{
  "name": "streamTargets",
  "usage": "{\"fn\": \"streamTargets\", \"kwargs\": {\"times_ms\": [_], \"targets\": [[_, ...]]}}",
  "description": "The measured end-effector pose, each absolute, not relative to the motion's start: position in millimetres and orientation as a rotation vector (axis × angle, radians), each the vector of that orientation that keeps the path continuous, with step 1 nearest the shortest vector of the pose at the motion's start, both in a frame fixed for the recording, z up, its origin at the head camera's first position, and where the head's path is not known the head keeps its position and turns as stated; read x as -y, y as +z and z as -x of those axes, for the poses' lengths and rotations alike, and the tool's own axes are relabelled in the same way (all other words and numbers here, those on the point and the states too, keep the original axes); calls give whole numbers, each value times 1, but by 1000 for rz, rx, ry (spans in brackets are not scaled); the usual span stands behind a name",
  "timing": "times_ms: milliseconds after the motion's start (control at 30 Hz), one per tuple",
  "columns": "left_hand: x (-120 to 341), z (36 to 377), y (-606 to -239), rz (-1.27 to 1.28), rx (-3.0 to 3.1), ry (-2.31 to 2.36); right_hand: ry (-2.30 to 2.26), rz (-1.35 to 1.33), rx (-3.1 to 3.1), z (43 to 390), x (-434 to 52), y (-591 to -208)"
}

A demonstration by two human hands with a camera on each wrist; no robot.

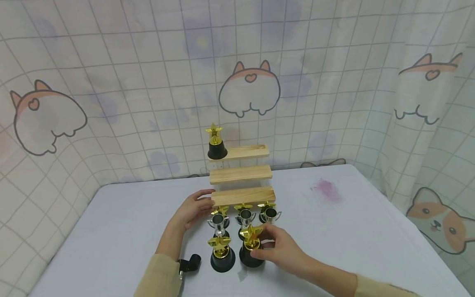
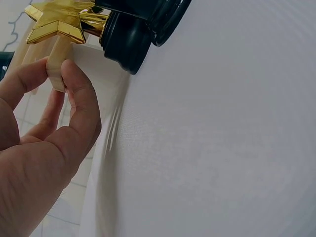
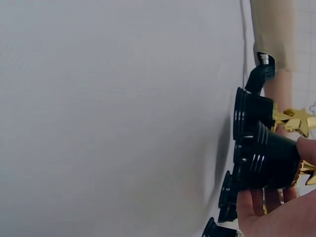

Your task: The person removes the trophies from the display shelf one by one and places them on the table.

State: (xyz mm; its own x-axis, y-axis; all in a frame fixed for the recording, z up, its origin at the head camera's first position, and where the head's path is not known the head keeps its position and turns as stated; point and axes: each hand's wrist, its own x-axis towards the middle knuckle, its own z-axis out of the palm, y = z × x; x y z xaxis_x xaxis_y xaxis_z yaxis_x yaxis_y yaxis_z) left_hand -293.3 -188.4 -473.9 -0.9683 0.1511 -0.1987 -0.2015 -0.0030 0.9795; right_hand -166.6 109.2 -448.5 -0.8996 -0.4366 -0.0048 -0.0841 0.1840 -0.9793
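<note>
My left hand (image 1: 194,208) pinches the left end of the lowest wooden shelf board (image 1: 243,196) between thumb and fingers, as the left wrist view shows. With my right hand (image 1: 280,249) I grip a gold star trophy (image 1: 251,255) around its black base (image 3: 276,155). Its base appears slightly raised from the white table. Left of it stands another star trophy (image 1: 222,262). Behind these are silver cup trophies (image 1: 218,222), and further back a row of star trophies (image 1: 243,206) partly hidden by the cups. One star trophy (image 1: 217,149) stands on the top board's left end.
The top board (image 1: 246,152) and middle board (image 1: 241,174) rise in steps behind the lowest one. A black wrist-mounted device (image 1: 191,263) sits by my left sleeve. A grid-patterned curtain (image 1: 167,103) hangs behind the white table (image 1: 141,231).
</note>
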Motion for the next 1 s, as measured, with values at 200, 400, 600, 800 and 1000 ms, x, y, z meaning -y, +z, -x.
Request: {"fn": "streamTargets", "kwargs": {"times_ms": [200,400,600,800,1000], "targets": [[188,292,-474,46,-2024,2062,-1734,467,-2201,171,-107,-456],[189,292,-474,44,-2018,2068,-1696,450,-2184,173,-104,-459],[189,293,-473,54,-2019,2063,-1653,487,-2215,175,-102,-462],[190,293,-473,49,-2022,2066,-1611,536,-2274,176,-100,-463],[189,293,-474,48,-2014,2069,-1583,587,-2347,174,-103,-463]]}}
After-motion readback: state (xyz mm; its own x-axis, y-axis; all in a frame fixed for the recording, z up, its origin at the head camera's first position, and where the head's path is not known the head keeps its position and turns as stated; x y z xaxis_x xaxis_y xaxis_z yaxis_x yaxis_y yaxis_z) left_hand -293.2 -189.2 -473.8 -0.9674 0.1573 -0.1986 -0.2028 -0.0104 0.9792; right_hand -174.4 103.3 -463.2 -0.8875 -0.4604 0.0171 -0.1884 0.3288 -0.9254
